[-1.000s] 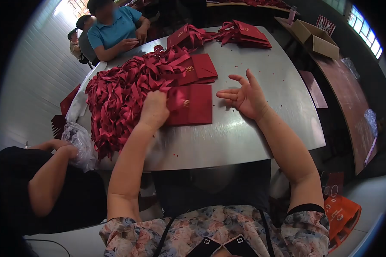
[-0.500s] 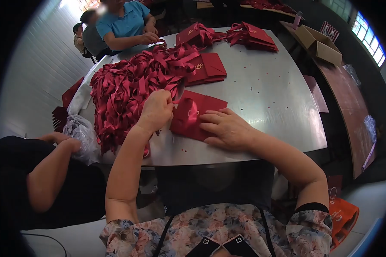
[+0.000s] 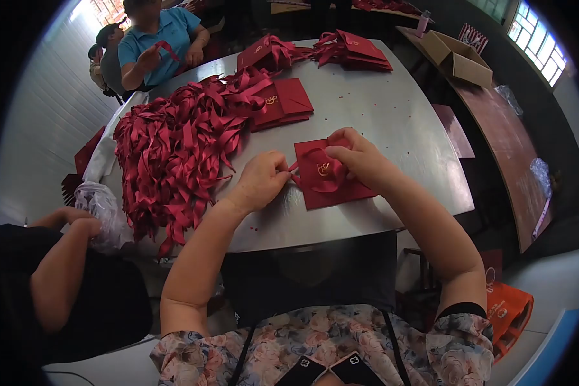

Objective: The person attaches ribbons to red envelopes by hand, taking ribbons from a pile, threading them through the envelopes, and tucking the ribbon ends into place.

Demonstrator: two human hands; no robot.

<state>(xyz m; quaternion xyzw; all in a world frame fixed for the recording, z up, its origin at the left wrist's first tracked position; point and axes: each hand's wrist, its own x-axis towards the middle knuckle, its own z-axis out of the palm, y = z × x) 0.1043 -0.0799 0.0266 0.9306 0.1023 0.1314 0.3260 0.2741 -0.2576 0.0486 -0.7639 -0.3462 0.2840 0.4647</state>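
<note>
A flat red paper gift bag (image 3: pixel 350 195) with a gold logo lies on the metal table in front of me. A looped red ribbon (image 3: pixel 326 186) crosses its face, its end reaching past the bag's left edge. My left hand (image 3: pixel 264 180) is closed in a pinch on that ribbon end, just left of the bag. My right hand (image 3: pixel 365 161) is over the bag's upper right part, thumb and fingers curled together on the ribbon loop; the fingertips are partly hidden. Left of my hands lies a big heap of red ribbons (image 3: pixel 180 141).
More red bags (image 3: pixel 296 96) lie beyond the heap, with others (image 3: pixel 360 50) at the table's far end. A person in a blue shirt (image 3: pixel 167 38) holds a ribbon across the table. At left, another person's arm (image 3: pixel 61 276) is near a clear plastic bag (image 3: pixel 100 202). An open carton (image 3: pixel 460 61) stands at right.
The gift bag has shifted right relative to the heap and turned. My left hand has drawn away from the heap with the ribbon. My right hand has gone from lying flat to curled fingers.
</note>
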